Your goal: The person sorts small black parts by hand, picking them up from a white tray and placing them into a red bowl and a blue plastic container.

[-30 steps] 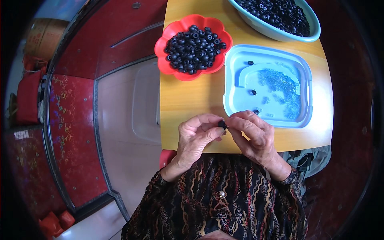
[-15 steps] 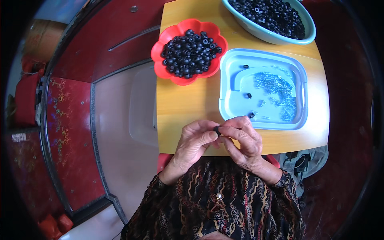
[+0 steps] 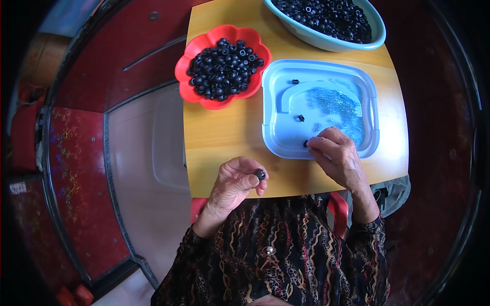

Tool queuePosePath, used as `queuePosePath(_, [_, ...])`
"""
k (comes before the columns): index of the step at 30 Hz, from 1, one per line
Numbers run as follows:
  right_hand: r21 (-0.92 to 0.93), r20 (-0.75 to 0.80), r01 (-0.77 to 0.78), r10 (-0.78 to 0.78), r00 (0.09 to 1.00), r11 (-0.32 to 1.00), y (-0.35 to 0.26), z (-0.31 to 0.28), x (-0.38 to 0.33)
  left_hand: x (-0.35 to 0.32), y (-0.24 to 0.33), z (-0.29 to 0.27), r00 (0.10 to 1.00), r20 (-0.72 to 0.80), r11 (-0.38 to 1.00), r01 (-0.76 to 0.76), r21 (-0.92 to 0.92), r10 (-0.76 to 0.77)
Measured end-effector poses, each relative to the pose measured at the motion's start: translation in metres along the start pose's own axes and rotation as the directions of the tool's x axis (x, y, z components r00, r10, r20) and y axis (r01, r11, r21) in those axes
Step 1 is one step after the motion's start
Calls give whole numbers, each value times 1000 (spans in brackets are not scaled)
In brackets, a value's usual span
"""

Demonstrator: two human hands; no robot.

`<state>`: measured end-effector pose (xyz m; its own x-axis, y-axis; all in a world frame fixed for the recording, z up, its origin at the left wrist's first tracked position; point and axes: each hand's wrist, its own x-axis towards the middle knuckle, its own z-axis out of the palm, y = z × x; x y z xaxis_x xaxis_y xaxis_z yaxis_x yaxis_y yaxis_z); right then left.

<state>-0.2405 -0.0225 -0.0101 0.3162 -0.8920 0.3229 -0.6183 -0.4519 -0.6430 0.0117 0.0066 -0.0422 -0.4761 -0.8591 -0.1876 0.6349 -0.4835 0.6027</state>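
Between the thumb and fingers of my left hand (image 3: pixel 235 184), over the table's near edge, is a rounded black piece (image 3: pixel 260 174) with a shiny spot on its end. My right hand (image 3: pixel 337 155) reaches over the near rim of a light blue tray (image 3: pixel 269 133), fingertips closed on a small black part (image 3: pixel 305 144). Two more small black parts lie in the tray, one near its middle (image 3: pixel 301 118) and one toward the far left (image 3: pixel 295 81). Many tiny clear pieces (image 3: pixel 334 104) are spread over the tray's right side.
A red flower-shaped bowl (image 3: pixel 182 74) full of rounded black pieces stands left of the tray. Behind the tray, a pale turquoise basin (image 3: pixel 326 43) is heaped with black pieces. All rest on a yellow wooden table (image 3: pixel 219 132). A plastic bag (image 3: pixel 395 196) hangs beyond the near right edge.
My hands were together at the near edge, both on the black piece. My right hand has moved away to the tray's small part; my left keeps the rounded piece. The whole view has shifted slightly.
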Motion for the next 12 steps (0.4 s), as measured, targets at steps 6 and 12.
queuePosePath(6, [-211, 169, 35, 2, 986, 977, 11, 2, 7, -2, 3, 3, 999, -49, 998, 4, 58, -2])
queuePosePath(12, [-259, 155, 150, -112, 981, 954, 20, 10, 21, -4, 6, 2, 999, -49, 998, -12, 57, 14])
